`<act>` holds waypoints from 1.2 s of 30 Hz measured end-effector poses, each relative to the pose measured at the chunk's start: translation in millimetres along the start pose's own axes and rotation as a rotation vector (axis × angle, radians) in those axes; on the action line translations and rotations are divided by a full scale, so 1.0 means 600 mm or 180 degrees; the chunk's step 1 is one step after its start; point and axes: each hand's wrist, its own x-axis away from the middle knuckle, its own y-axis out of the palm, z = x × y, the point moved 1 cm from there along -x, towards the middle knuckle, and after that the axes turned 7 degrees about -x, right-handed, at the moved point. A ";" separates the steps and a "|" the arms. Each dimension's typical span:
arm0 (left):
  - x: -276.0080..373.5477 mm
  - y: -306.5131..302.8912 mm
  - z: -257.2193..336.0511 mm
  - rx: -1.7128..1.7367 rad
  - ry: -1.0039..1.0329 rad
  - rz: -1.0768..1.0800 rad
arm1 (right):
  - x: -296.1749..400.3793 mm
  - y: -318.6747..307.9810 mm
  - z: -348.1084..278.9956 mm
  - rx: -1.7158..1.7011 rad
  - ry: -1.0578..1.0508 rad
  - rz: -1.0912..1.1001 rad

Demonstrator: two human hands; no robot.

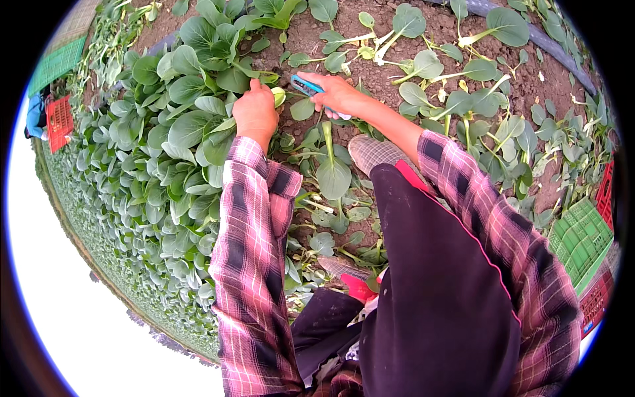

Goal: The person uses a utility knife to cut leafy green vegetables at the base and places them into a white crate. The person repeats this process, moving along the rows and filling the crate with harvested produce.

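My left hand is at the edge of a dense stand of leafy green plants, its fingers closed around the base of one plant, whose pale green stalk shows beside the knuckles. To the right, a short way off, my right hand grips a knife with a blue handle; its blade cannot be made out. Loose leaves with pale stalks lie on the soil below the right hand.
Cut leaves are strewn over brown soil at the right. A dark hose crosses the top right. Green and red crates stand at the right edge. At far left, a person in blue is by a red crate.
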 end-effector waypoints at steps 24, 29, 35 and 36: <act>0.216 -0.145 0.107 0.3047 0.0152 0.1188 | 0.124 -0.006 -0.094 -0.2602 -0.1601 0.0730; 0.238 -0.190 0.077 0.4488 -0.0882 0.1322 | 0.149 -0.022 -0.099 -0.1888 -0.1607 0.0504; 0.149 -0.146 0.089 0.6426 0.0108 -0.0708 | 0.163 0.006 -0.103 -0.2070 -0.1483 0.0242; 0.133 -0.133 0.090 0.6076 -0.0098 -0.0695 | 0.154 -0.010 -0.085 -0.2304 -0.1219 0.0283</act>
